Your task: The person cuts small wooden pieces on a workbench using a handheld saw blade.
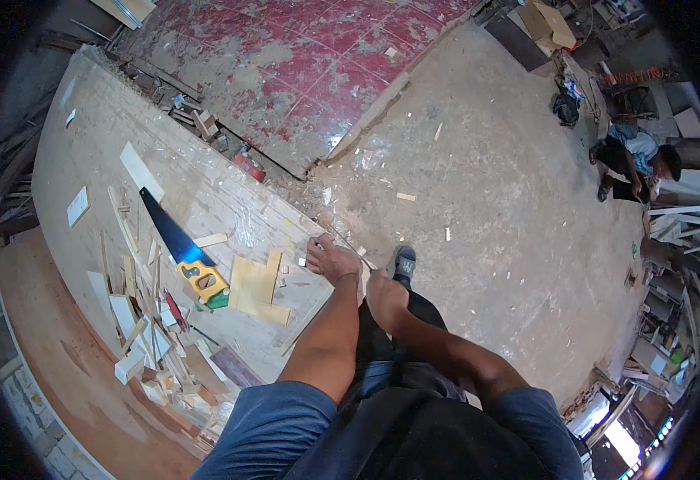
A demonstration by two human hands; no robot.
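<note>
At the edge of the wooden worktable point(274, 210), my left hand point(334, 258) has its fingers bent and drawn together; whatever is under them is hidden. Just to its right and nearer to me, my right hand point(386, 299) is closed in a fist around the end of a thin, dark, rod-like tool point(352, 247). The tool points away past my left hand, and its exact kind is too small to tell. Flat pale wood pieces point(255, 286) lie left of my hands. Beyond them rests a handsaw point(180, 242) with a yellow handle and dark blade.
Offcuts point(170, 364) and a red-handled tool point(175, 310) clutter the table's left side. My shoe point(404, 262) stands on the concrete floor point(510, 240), which has scattered wood chips. A person point(638, 156) crouches at the far right. Red tiles point(286, 64) cover the floor beyond the table.
</note>
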